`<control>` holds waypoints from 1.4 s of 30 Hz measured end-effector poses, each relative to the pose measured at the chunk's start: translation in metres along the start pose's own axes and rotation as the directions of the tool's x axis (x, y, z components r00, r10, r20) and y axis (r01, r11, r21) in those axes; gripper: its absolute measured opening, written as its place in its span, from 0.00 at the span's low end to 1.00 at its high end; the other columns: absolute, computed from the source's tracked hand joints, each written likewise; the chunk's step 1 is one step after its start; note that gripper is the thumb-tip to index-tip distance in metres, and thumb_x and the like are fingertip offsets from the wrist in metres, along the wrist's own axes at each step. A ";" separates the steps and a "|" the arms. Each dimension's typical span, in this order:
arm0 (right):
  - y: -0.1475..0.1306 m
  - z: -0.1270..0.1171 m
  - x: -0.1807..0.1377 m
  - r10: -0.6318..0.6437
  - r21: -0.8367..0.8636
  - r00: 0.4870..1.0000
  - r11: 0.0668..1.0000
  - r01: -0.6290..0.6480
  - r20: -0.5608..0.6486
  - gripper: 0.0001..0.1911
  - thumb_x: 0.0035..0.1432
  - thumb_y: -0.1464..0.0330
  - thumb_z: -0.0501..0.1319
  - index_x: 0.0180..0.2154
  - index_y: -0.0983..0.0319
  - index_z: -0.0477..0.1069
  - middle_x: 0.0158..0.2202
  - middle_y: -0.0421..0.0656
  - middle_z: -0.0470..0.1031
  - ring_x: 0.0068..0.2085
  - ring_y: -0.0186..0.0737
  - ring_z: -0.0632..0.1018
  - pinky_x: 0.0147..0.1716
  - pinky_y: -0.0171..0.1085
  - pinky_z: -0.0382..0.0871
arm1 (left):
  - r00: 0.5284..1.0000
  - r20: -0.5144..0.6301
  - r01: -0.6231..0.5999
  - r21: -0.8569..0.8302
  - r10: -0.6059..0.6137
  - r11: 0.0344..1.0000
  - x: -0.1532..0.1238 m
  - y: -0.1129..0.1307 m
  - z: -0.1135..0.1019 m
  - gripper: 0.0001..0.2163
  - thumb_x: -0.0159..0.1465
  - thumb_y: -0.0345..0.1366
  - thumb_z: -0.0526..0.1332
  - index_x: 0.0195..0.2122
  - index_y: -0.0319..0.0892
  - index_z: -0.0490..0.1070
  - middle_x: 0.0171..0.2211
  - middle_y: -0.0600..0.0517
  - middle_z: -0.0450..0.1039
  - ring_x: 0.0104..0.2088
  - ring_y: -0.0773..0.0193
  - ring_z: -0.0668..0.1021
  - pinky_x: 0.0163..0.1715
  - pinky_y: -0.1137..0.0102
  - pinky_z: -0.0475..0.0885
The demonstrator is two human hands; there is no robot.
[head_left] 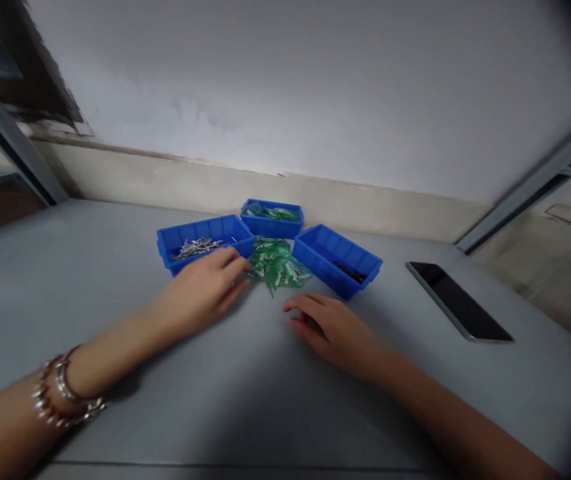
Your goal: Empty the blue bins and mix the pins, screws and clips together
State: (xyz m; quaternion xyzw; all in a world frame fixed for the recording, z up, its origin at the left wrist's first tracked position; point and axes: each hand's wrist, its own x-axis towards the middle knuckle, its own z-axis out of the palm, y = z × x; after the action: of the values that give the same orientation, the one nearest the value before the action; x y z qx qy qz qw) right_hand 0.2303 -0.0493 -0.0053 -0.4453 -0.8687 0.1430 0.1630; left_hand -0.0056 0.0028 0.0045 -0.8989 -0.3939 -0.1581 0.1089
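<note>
Toward the far middle of the grey counter (240, 407), found green bags (274, 252) lying in a loose pile, with small metallic bits on or inside them, unable to tell on or inside. Saw the left bin (175, 239) at the left of the pile, blue, with silver pins (196, 247) heaped in it. Saw the far bin (271, 227) just beyond, also blue, near the wall (315, 100), with more green film inside. Noted the right bin (315, 263) set at an angle, with black pieces (350, 271) at its near right end.

Had the left hand (204, 283) in front of the left bin, hiding part of its near side, and the left fingers bent, slightly spread, reaching to the pile's left edge. Could not tell whether gripping anything with them.

Had the right hand (338, 330) at the near right of the pile, apart from it and nearer than the right bin. Held the right fingers loosely curled, with a gap between thumb and forefinger, gripping nothing visible.

Wore bracelets (62, 390) on the left wrist. Saw a phone (458, 300) lying flat, well right of the right bin.
</note>
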 end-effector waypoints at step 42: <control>0.001 0.001 0.002 -0.008 0.005 0.999 1.000 0.008 0.049 0.09 0.60 0.71 0.51 0.39 0.61 0.69 0.36 0.43 0.72 0.38 0.37 0.72 0.37 0.36 0.65 | 0.949 0.147 0.246 0.206 -0.278 0.947 -0.001 0.011 0.006 0.11 0.64 0.34 0.50 0.41 0.37 0.69 0.36 0.43 0.70 0.38 0.51 0.74 0.37 0.60 0.70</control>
State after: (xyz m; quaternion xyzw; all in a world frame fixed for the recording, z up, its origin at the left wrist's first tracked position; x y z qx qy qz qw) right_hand 0.2299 -0.0474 -0.0059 -0.4378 -0.8739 0.1552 0.1433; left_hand 0.0032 -0.0038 -0.0023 -0.8345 -0.5313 -0.0550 0.1350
